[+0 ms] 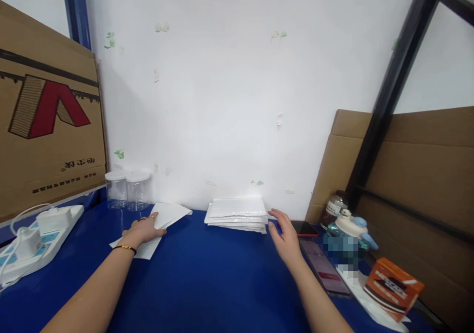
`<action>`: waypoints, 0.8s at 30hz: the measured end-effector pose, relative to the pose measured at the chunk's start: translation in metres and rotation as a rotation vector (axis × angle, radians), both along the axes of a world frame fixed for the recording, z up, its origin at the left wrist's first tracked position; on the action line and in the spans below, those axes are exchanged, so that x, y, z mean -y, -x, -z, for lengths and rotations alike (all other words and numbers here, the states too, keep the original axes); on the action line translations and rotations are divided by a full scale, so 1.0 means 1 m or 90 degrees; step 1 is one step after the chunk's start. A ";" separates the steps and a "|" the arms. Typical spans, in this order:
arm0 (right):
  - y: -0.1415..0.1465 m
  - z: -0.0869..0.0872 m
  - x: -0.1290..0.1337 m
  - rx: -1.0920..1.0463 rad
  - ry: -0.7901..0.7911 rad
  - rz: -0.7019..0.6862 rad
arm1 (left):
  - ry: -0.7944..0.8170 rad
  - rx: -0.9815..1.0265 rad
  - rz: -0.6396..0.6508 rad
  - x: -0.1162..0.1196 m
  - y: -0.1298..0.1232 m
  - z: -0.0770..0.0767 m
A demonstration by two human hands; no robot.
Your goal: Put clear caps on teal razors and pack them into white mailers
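Note:
My left hand [145, 230] rests on white paper sheets [171, 214] at the left of the blue tabletop, thumb and fingers apart. One sheet sticks out beyond my fingers, and another white piece [149, 249] shows under my palm. A stack of flat white packets [239, 208], possibly tissues or envelopes, lies against the wall in the middle. At the stack's right edge is my right hand [286, 234], fingers apart and holding nothing. Its fingertips are very close to the stack; whether they touch it I cannot tell.
Two clear lidded jars [138, 192] stand behind my left hand. A power strip [55, 239] with plugs is at far left. On the right are a phone [324, 266], a dark-screened device [304, 228], a brown bottle [333, 208], a teal bottle [344, 234] and an orange box [393, 288].

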State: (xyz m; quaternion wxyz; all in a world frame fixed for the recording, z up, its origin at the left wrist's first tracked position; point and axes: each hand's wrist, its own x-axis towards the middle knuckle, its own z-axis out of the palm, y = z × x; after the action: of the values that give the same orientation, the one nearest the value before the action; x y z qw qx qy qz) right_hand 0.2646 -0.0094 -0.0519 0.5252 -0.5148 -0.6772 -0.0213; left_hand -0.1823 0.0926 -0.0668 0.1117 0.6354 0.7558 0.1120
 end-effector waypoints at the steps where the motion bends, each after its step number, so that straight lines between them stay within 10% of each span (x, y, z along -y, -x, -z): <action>1: 0.001 0.002 0.001 -0.010 0.002 -0.006 | -0.002 -0.004 0.041 0.004 0.003 -0.001; 9: 0.008 0.012 -0.002 -0.036 0.025 -0.043 | -0.054 0.031 0.201 0.020 -0.003 -0.002; 15: 0.012 0.007 0.007 -0.053 0.023 -0.078 | -0.179 0.304 0.131 0.038 -0.035 -0.049; 19: 0.030 0.005 0.012 -0.081 0.066 -0.144 | 0.156 0.664 0.230 0.069 -0.086 -0.070; 24: 0.047 0.011 0.011 -0.117 0.113 -0.147 | 0.519 0.820 0.325 0.102 -0.150 -0.053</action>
State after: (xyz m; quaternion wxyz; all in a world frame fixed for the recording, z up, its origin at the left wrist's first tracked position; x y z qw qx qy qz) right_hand 0.2181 -0.0201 -0.0634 0.5363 -0.4776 -0.6804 0.1464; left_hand -0.0320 -0.0092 -0.0138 0.7714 0.5083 0.3553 0.1428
